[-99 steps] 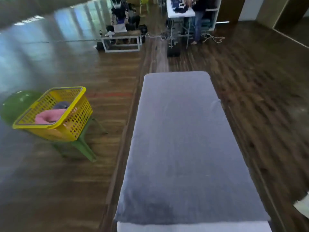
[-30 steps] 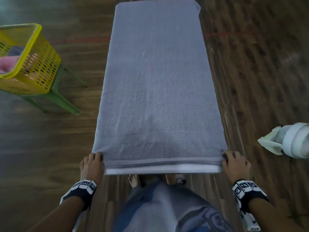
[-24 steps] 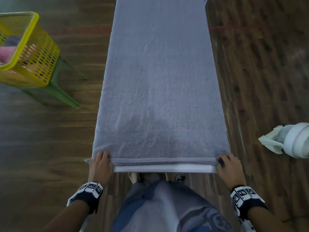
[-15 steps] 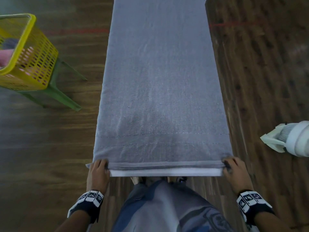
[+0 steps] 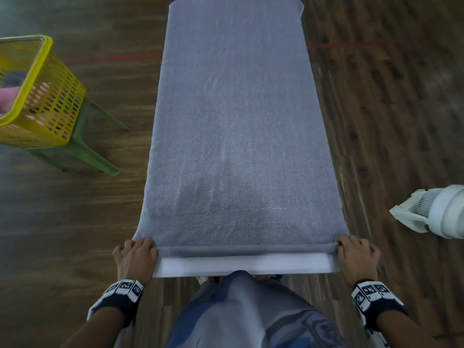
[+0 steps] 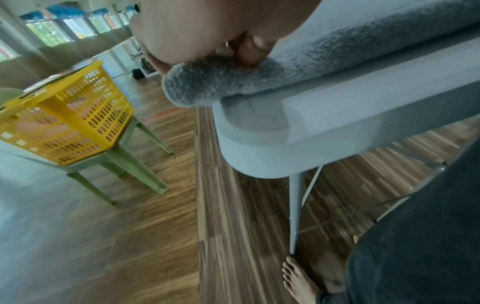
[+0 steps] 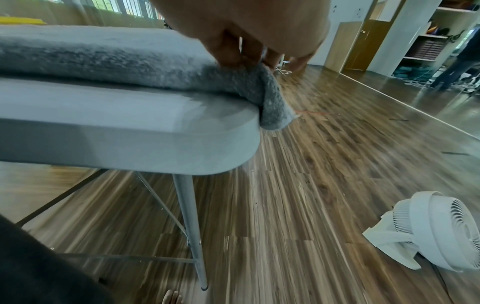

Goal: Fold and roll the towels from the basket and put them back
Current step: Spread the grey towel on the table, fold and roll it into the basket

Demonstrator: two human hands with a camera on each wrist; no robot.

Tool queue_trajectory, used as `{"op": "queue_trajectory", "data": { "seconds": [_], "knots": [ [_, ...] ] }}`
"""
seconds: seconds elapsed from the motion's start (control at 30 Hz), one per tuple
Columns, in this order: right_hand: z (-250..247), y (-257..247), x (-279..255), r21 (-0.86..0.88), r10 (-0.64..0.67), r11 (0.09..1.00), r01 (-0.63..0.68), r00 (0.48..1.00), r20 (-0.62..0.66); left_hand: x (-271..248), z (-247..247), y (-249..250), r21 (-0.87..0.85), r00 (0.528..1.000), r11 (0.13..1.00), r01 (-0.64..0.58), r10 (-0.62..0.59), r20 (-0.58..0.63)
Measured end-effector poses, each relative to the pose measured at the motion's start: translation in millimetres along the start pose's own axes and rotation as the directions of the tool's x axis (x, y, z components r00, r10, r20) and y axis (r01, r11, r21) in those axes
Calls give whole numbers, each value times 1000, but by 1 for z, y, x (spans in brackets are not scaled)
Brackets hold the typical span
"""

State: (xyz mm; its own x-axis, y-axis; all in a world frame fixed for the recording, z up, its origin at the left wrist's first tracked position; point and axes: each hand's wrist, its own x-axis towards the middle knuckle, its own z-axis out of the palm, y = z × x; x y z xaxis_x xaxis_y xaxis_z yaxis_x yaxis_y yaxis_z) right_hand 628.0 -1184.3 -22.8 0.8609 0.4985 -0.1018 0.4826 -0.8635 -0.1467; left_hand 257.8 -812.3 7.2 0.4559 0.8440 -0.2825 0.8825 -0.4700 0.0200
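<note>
The grey towel (image 5: 238, 136) lies flat along the table (image 5: 246, 268), its long axis running straight away from me toward the far end. It covers nearly the whole top, so only a pale strip of the table's near edge shows below the hem. The near short end of the towel is turned over into a thin first fold or roll, lying crosswise just inside that near edge.

My left hand (image 5: 135, 257) pinches the near left corner of the towel, fingers curled over the rolled edge where it sticks out slightly past the table's left side. My right hand (image 5: 356, 254) grasps the near right corner the same way; the right wrist view shows the corner drooping over the table's rounded corner under my fingers (image 7: 228, 53). Both hands sit level with each other, one at each end of the short edge, so neither is nearer the work.

What matters next, as I judge it, is that the rest of the towel lies directly ahead of both grips. Rolling should go forward along the long axis, both hands moving evenly, or the roll will skew.

The yellow basket (image 5: 42, 79) stands on a green stool (image 5: 82, 151) off the table's left side, with pink cloth (image 5: 7, 99) inside. A white fan (image 5: 437, 214) sits on the floor to my right.
</note>
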Motion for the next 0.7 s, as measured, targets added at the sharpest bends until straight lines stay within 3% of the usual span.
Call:
{"op": "queue_trajectory", "data": {
  "seconds": [0.13, 0.23, 0.3, 0.37, 0.53, 0.7],
  "knots": [
    [-4, -9, 6, 66, 134, 989, -134, 991, 5, 11, -6, 9, -84, 992, 993, 77, -84, -89],
    [-1, -9, -1, 194, -73, 978, 70, 997, 8, 5, -8, 16, -266, 979, 964, 1, -56, -197],
    [5, -7, -11, 222, -139, 968, 116, 986, 92, -7, 3, 17, -339, 984, 935, -102, 43, -175],
    [11, -5, -17, 208, -135, 973, 103, 980, 149, -19, 17, 13, -310, 984, 937, -158, 124, -125],
    [6, 0, -3, 254, -90, 965, 69, 993, 74, -19, 21, 1, -241, 985, 956, -165, 147, -91],
    [-6, 1, 7, 268, -166, 950, 158, 986, 7, -5, 6, -5, -169, 969, 959, -229, 207, -136]
  ]
}}
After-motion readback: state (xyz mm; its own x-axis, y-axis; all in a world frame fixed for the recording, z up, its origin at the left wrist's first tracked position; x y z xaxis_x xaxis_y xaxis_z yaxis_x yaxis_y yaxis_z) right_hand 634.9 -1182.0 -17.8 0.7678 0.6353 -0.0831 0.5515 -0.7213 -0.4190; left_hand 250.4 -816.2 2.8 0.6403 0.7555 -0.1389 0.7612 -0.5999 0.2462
